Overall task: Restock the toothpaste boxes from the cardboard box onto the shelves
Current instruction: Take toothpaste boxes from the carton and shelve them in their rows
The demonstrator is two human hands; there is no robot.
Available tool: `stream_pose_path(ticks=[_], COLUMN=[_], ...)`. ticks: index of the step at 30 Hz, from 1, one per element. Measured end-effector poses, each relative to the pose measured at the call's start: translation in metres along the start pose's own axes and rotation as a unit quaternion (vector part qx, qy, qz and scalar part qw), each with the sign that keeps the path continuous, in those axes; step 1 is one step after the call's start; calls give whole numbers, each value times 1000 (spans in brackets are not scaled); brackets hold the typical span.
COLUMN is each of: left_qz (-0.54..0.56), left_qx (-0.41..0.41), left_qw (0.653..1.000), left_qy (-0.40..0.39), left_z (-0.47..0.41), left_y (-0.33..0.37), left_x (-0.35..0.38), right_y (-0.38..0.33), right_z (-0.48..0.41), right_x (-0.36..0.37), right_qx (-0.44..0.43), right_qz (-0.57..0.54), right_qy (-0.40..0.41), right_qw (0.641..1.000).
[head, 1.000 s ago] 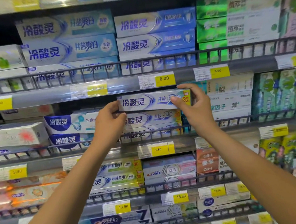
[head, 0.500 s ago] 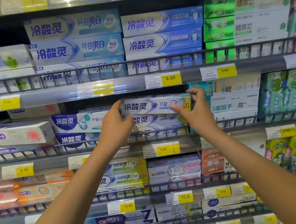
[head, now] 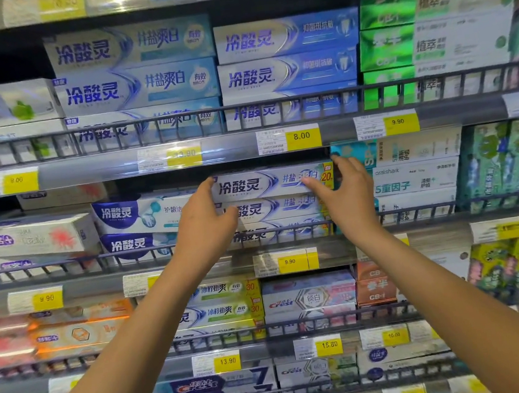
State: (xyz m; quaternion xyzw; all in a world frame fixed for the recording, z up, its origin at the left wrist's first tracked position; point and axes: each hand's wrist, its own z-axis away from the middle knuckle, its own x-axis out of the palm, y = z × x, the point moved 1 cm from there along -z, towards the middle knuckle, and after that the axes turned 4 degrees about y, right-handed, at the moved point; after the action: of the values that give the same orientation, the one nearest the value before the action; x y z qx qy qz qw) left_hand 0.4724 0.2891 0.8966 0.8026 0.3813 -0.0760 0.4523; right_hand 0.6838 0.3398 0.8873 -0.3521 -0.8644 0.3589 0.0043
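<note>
A white-and-blue toothpaste box (head: pixel 260 184) lies flat on top of a stack of two matching boxes (head: pixel 272 209) on the second shelf from the top. My left hand (head: pixel 204 221) holds its left end, fingers curled at the box edge. My right hand (head: pixel 348 199) grips the right end, with the thumb on the front face and the fingers round the end by the yellow corner. The cardboard box is out of view.
A wire guard rail (head: pixel 66 264) runs along the front of that shelf, with price tags (head: pixel 290 262) below it. More toothpaste boxes sit close on both sides: blue-white boxes (head: pixel 138 215) on the left and oralshark boxes (head: pixel 416 176) on the right. Full shelves lie above and below.
Both hands have lowered the toothpaste box and pushed it back, so it now sits on the stack instead of hovering in front of it.
</note>
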Motion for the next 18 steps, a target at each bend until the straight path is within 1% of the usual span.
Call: stream_pose_path(ticks=[3,10,18], left_qz=[-6,-37,-45], left_qx=[6,3,-16], left_qw=[1000,999,998], left_qy=[7,37,40], left_z=[2,7,12], left_y=[-2,-6,-7], left_x=[-1,1,6], right_y=[1,6,6], right_z=[-1,-4,-6], right_x=[3,7,8], right_qx=[10,4,8], right_qz=[1,9,10], right_qy=[-9,-17,-29], right_qw=[1000,1000,999])
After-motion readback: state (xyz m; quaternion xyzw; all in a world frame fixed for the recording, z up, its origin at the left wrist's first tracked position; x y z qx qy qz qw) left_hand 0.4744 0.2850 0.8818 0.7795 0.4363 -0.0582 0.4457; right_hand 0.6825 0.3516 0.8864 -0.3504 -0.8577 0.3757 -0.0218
